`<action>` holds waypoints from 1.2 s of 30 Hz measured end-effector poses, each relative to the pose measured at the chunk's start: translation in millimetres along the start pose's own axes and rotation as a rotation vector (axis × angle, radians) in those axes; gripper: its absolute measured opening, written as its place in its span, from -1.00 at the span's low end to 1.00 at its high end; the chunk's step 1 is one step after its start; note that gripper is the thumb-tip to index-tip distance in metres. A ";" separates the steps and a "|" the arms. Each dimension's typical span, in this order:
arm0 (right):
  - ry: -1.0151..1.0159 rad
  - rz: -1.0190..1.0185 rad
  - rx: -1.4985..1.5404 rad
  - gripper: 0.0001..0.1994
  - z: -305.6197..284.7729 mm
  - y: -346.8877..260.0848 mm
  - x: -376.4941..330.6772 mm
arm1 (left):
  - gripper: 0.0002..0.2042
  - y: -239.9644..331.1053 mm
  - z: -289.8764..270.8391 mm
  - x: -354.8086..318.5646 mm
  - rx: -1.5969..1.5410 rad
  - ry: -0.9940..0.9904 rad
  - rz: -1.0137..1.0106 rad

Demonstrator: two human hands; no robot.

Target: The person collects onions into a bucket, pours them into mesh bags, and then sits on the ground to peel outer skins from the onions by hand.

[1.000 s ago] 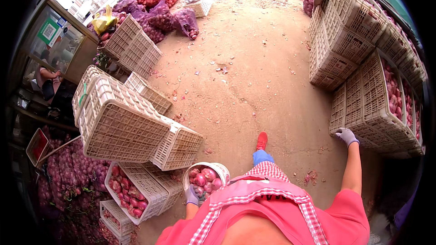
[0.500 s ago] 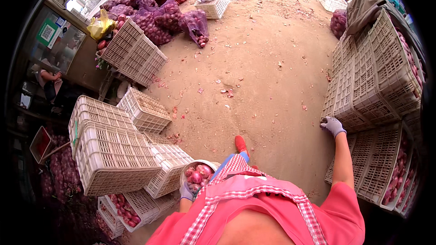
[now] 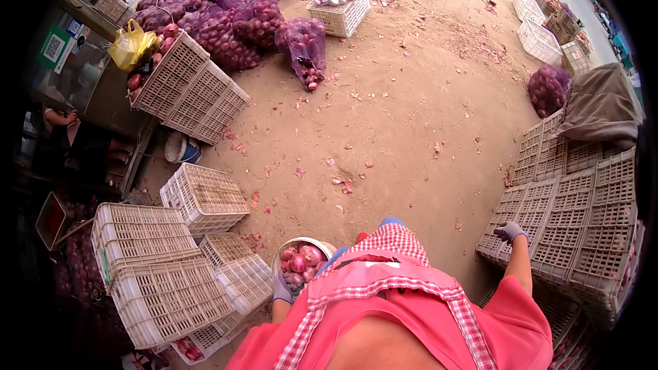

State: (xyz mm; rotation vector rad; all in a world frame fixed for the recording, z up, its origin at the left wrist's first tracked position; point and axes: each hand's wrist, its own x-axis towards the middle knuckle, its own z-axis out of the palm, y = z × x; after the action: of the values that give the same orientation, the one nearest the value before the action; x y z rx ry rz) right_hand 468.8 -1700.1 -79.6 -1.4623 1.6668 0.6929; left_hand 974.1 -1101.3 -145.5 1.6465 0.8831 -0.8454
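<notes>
1. The left hand (image 3: 282, 290), in a grey glove, is closed on the rim of a round basin of red onions (image 3: 301, 260), carried low against the person's left hip. Held by the rim at that side, its open top faces up, which seems to be why the onions sit heaped inside rather than spilling.

2. The right hand (image 3: 511, 233), also gloved, rests on the upper edge of a stack of white plastic crates (image 3: 572, 216) to the person's right. The fingers look curled over the crate edge, but at this size I cannot tell whether it really grips or only leans there (likely a steadying touch, since the arm is stretched well out from the body).

3. A pink apron with checked trim (image 3: 391, 281) fills the lower middle of the view, and one foot shows just beyond its hem on the dirt floor (image 3: 411, 109), which is strewn with onion skins.

4. To the left, empty white crates (image 3: 147, 267) lie overturned and piled against each other, near the basin; one low crate at the bottom holds a few onions.

5. Far off at the top, purple mesh sacks of onions (image 3: 233, 27) are heaped together, and a yellow plastic bag (image 3: 131, 44) sits atop tilted crates beside them.
</notes>
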 end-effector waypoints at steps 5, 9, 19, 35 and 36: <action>-0.070 0.005 -0.057 -0.69 -76.1 -115.7 81.7 | -0.64 66.4 83.9 4.1 -0.052 0.015 0.059; -0.082 -0.110 -0.228 -0.65 -125.1 -249.8 144.6 | -0.64 125.5 122.2 62.5 -0.220 -0.050 -0.007; 0.031 -0.304 -0.553 -0.38 -249.7 -552.4 216.2 | -0.65 297.6 294.4 67.5 -0.165 0.177 0.084; -0.285 -0.643 -0.848 -0.43 -149.5 -998.4 364.0 | -0.71 481.5 444.8 276.5 0.133 0.002 0.123; -0.325 -0.628 -0.865 -0.45 -130.9 -1033.4 375.5 | -0.69 489.0 456.8 294.6 0.211 0.009 0.168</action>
State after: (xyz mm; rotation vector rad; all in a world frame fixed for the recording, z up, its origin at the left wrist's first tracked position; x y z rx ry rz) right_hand 1446.1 -2200.5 -222.4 -2.1594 0.5695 1.2649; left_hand 1495.1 -1597.2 -276.7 1.8799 0.6676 -0.8366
